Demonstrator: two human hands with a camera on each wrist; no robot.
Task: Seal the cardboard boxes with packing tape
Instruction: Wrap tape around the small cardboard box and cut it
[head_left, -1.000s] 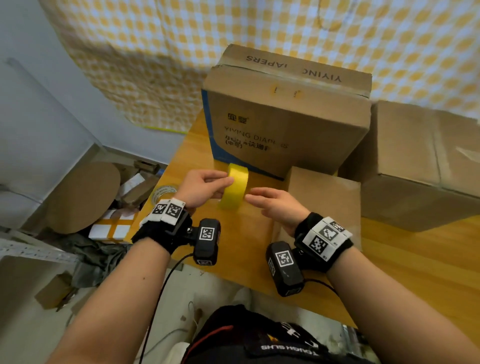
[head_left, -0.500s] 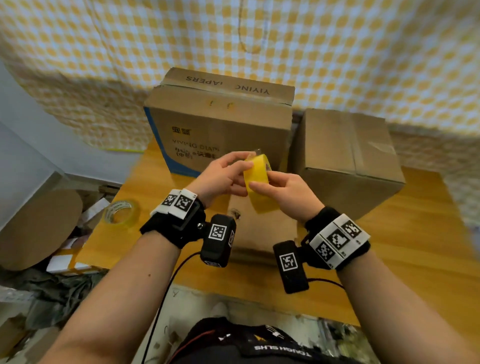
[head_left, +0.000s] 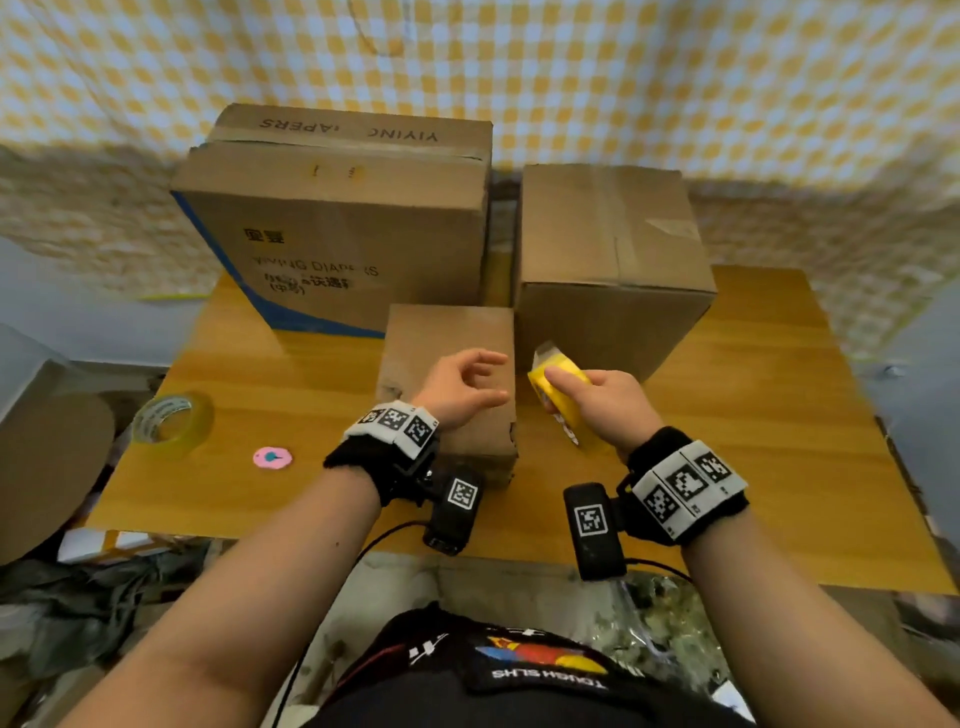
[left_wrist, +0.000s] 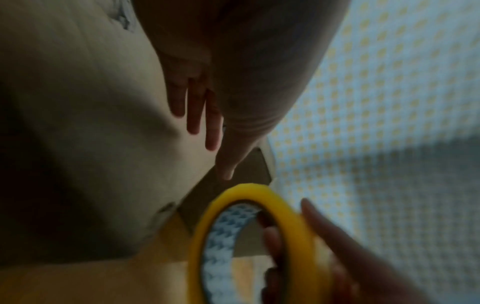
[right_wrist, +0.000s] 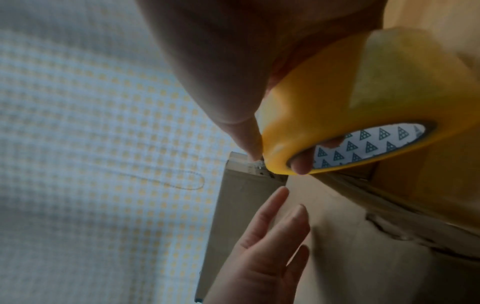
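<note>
My right hand (head_left: 587, 395) grips a yellow roll of packing tape (head_left: 556, 400), thumb on its outer face and fingers through the core (right_wrist: 363, 144); a short loose tape end sticks up from it. My left hand (head_left: 467, 384) hovers over the small cardboard box (head_left: 447, 338) with fingers relaxed and holding nothing. A large printed box (head_left: 337, 228) stands behind it at the left, a plain box (head_left: 608, 244) at the right. In the left wrist view the tape roll (left_wrist: 259, 236) sits beyond my straight left fingers (left_wrist: 197, 111).
A second, clear tape roll (head_left: 171, 423) lies near the left edge of the wooden table (head_left: 753, 415), with a small pink round object (head_left: 271, 458) beside it. A checked cloth hangs behind the boxes. Clutter lies on the floor at the left.
Both hands held the yellow roll in front of the boxes; now my left hand has let go and the right hand has carried the roll down to the right of the small box.
</note>
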